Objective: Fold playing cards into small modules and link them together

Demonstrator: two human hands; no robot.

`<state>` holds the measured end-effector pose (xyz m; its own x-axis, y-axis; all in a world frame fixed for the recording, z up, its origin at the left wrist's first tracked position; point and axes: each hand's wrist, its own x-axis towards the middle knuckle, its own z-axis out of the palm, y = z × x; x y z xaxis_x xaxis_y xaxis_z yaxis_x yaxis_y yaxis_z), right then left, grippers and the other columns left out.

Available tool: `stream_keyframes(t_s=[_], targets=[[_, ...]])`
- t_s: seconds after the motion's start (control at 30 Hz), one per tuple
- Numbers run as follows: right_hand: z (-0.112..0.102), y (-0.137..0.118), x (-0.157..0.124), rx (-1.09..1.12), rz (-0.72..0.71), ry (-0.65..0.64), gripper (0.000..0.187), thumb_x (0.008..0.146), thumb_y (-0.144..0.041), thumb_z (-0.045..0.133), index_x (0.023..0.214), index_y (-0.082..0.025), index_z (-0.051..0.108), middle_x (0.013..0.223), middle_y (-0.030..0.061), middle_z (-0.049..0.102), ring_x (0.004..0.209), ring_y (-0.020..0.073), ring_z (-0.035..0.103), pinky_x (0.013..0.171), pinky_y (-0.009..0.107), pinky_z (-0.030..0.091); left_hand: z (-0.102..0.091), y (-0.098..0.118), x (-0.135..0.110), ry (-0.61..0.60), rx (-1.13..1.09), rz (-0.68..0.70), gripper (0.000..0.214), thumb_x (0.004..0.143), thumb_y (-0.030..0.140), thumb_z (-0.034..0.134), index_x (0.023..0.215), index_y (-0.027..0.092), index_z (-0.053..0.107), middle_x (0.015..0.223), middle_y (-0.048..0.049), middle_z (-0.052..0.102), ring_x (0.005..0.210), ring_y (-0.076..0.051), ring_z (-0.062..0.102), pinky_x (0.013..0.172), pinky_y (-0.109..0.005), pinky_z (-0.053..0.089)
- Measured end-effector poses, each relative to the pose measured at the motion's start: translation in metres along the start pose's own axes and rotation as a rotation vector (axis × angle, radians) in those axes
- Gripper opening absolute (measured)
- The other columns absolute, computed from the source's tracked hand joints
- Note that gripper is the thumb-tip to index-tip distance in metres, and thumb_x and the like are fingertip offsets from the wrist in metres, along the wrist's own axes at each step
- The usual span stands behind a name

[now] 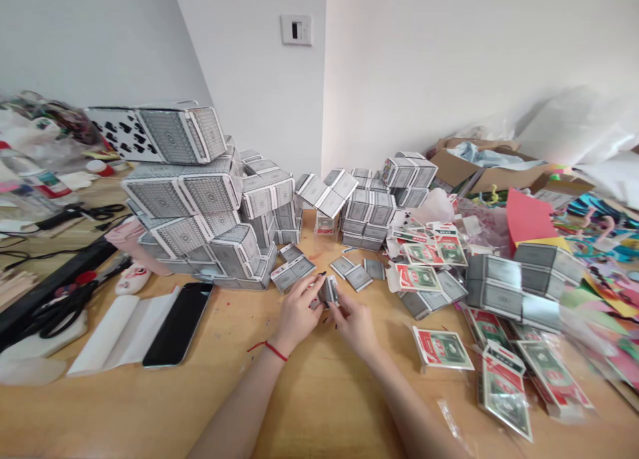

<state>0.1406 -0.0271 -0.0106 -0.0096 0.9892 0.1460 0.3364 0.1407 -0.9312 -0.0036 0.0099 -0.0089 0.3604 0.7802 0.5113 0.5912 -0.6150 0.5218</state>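
Between both hands, low over the middle of the table, is a small grey-backed playing-card piece [329, 290]. My left hand [298, 309], with a red string bracelet at the wrist, grips it from the left. My right hand [353, 319] pinches its right side with closed fingertips. Fingers partly cover the piece, so its full shape is hidden. Just beyond lie loose folded cards [351, 273] and, left of them, a joined card piece [292, 268]. A large stacked structure of card blocks [192, 229] rises at the left. Another block stack [367, 209] stands behind to the right.
A black phone [178, 324] lies at left on white paper [107, 332], near black scissors [64, 306]. Red-and-green card boxes [443, 348] are scattered at right, beside more card blocks [494, 286]. A cardboard box [484, 169] sits at the back right.
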Motion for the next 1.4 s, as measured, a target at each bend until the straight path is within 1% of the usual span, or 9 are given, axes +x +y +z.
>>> stream_keyframes(t_s=[0.33,0.53,0.67,0.87,0.93,1.0,1.1,1.23,1.4], targets=[[-0.003,-0.001,-0.002,-0.116,-0.081,-0.001,0.040,0.080,-0.027,0.043,0.120,-0.019,0.047,0.063,0.0030,0.067,0.051,0.0154,0.062,0.053,0.023,0.049,0.001,0.002,-0.001,0.011,0.003,0.020,0.055,0.069,0.009,0.048,0.122,0.023,0.040,0.113,-0.0064,0.050,0.108,-0.019,0.046,0.092,-0.035,0.041],[0.000,0.001,-0.002,-0.222,-0.124,0.003,0.036,0.080,-0.027,0.042,0.114,-0.020,0.052,0.064,0.0038,0.066,0.051,0.0148,0.060,0.053,0.022,0.047,0.001,0.003,-0.001,-0.039,-0.018,0.021,0.054,0.070,0.008,0.046,0.121,0.024,0.041,0.116,-0.0065,0.048,0.110,-0.020,0.043,0.093,-0.038,0.040],[0.002,0.002,-0.003,-0.031,-0.027,-0.009,0.038,0.081,-0.030,0.040,0.116,-0.020,0.048,0.065,0.0022,0.065,0.048,0.0143,0.060,0.049,0.022,0.047,0.002,0.007,0.000,-0.036,-0.036,-0.007,0.054,0.070,0.008,0.047,0.122,0.024,0.041,0.117,-0.0067,0.047,0.112,-0.020,0.041,0.094,-0.040,0.037],[-0.001,-0.001,0.003,0.346,0.143,0.004,0.032,0.075,-0.038,0.047,0.097,-0.015,0.054,0.059,0.0005,0.061,0.033,0.0116,0.051,0.032,0.021,0.038,-0.009,0.014,0.005,-0.118,-0.209,-0.089,0.057,0.068,0.017,0.057,0.122,0.025,0.039,0.119,-0.0072,0.046,0.113,-0.022,0.040,0.095,-0.041,0.035],[-0.002,-0.002,0.006,0.430,0.194,0.006,0.032,0.071,-0.040,0.052,0.090,-0.014,0.053,0.056,-0.0005,0.059,0.032,0.0105,0.050,0.031,0.020,0.036,-0.011,0.014,0.007,-0.142,-0.336,-0.119,0.049,0.072,0.020,0.053,0.120,0.022,0.041,0.121,-0.0086,0.045,0.112,-0.022,0.042,0.094,-0.038,0.036],[-0.001,-0.003,0.008,0.480,0.226,-0.029,0.032,0.069,-0.041,0.056,0.085,-0.014,0.052,0.054,-0.0014,0.058,0.033,0.0095,0.050,0.032,0.019,0.036,-0.010,0.013,0.008,-0.119,-0.440,-0.197,0.036,0.078,0.022,0.045,0.114,0.019,0.043,0.115,-0.0093,0.050,0.105,-0.019,0.048,0.088,-0.034,0.041],[0.002,-0.003,0.008,0.531,0.265,-0.169,0.032,0.064,-0.039,0.061,0.082,-0.015,0.048,0.055,-0.0028,0.058,0.037,0.0092,0.052,0.035,0.019,0.040,-0.004,0.013,0.006,-0.073,-0.408,-0.314,0.020,0.080,0.022,0.042,0.099,0.017,0.047,0.097,-0.0062,0.056,0.091,-0.016,0.054,0.079,-0.031,0.044],[0.002,-0.001,0.006,0.562,0.314,-0.298,0.035,0.059,-0.035,0.066,0.080,-0.016,0.046,0.056,-0.0037,0.058,0.042,0.0114,0.056,0.037,0.021,0.045,0.003,0.015,0.002,-0.096,-0.403,-0.330,0.022,0.077,0.020,0.046,0.098,0.018,0.042,0.088,-0.0033,0.056,0.084,-0.014,0.054,0.074,-0.028,0.044],[-0.003,-0.002,0.009,0.607,0.295,-0.239,0.035,0.062,-0.041,0.063,0.078,-0.016,0.043,0.055,-0.0027,0.060,0.040,0.0124,0.058,0.040,0.024,0.048,0.008,0.017,0.001,-0.017,-0.482,-0.394,0.022,0.078,0.026,0.046,0.099,0.018,0.042,0.091,-0.0050,0.056,0.084,-0.014,0.055,0.070,-0.027,0.044]])
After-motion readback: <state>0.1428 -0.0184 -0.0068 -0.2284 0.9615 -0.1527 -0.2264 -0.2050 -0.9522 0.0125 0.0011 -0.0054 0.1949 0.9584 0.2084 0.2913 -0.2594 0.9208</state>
